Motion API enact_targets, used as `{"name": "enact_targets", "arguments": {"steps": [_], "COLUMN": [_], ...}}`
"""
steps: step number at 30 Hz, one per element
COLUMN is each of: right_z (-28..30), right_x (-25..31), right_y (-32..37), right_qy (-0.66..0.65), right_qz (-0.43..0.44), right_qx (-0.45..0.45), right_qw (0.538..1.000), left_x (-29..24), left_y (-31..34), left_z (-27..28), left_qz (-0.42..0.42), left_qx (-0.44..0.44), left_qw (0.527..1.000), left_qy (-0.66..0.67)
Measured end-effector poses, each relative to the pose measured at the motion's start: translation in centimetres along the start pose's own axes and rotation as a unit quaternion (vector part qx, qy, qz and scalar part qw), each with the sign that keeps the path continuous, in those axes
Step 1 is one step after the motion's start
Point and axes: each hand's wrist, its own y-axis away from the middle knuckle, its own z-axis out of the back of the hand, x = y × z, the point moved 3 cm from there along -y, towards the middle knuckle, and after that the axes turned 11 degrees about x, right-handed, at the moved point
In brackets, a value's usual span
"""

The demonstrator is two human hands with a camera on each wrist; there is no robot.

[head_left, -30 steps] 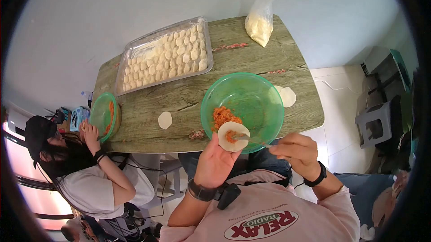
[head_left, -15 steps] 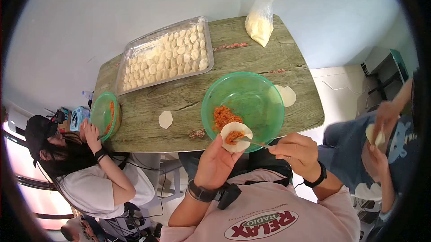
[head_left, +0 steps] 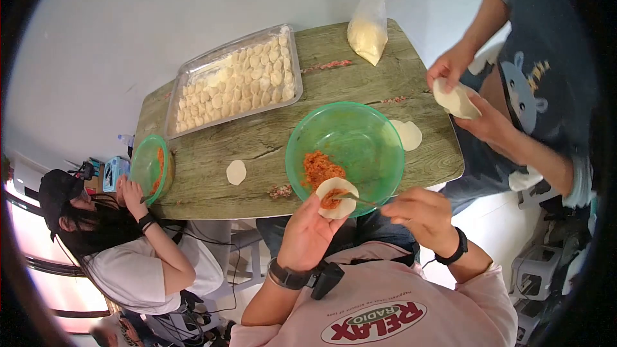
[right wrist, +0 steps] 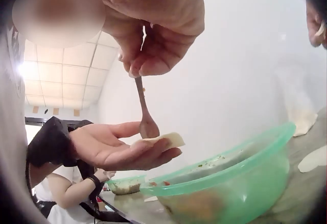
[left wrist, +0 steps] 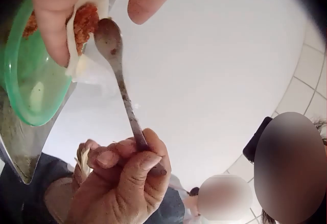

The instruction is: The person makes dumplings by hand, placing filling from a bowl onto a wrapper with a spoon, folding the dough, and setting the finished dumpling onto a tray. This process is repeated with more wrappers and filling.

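Palm up, my left hand [head_left: 307, 234] carries a round dough wrapper [head_left: 339, 212] on nearly straight fingers, its thumb standing apart in the right wrist view. Orange-red filling [left wrist: 86, 24] lies on the wrapper. My right hand [head_left: 424, 218] pinches the handle end of a metal spoon [left wrist: 122, 88]; the spoon's bowl touches the filling's edge. Both hands are at the near rim of a large green bowl [head_left: 397, 170], which holds more filling [head_left: 321, 168] on its left side.
A tray of dumplings [head_left: 299, 83] and a bag of pale powder [head_left: 367, 39] stand farther back. Single wrappers lie left [head_left: 236, 172] and right [head_left: 410, 135] of the bowl. Someone on the left works by a smaller green bowl [head_left: 168, 173]; another person at right holds wrappers [head_left: 457, 101].
The person at right has come up to the table's right edge with wrappers in hand. My right hand has shifted slightly left with the spoon; my left hand stays nearly in place.
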Motion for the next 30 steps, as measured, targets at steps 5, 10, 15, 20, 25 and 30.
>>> {"name": "enact_targets", "arguments": {"steps": [5, 10, 15, 20, 25, 30], "right_z": [0.1, -1.0, -1.0, -1.6, -2.7, -3.0], "right_x": [-1.5, -3.2, -3.1, -4.9, -6.5, -6.5], "right_y": [0.8, 1.1, 1.1, 0.8, 0.4, -0.2], "right_qy": [-0.068, -0.134, -0.148, -0.134, -0.074, -0.054], "right_qz": [-0.122, -0.201, -0.202, -0.257, -0.244, -0.229], "right_qx": [-0.09, -0.112, -0.156, -0.128, -0.084, -0.022], "right_qw": [0.986, 0.964, 0.955, 0.948, 0.963, 0.972], "left_x": [-0.1, 0.0, -0.1, 0.0, -0.1, -0.2], "left_y": [0.4, 0.7, 1.0, 1.0, 1.3, 1.7], "left_z": [0.7, 1.1, 1.4, 1.9, 2.3, 2.8], "left_qz": [-0.008, -0.023, -0.02, -0.02, -0.019, -0.029], "left_qx": [-0.015, -0.031, -0.038, -0.04, -0.023, -0.032], "left_qw": [1.0, 0.999, 0.999, 0.999, 0.999, 0.999], "left_qy": [-0.007, -0.004, -0.014, -0.01, -0.012, -0.004]}}
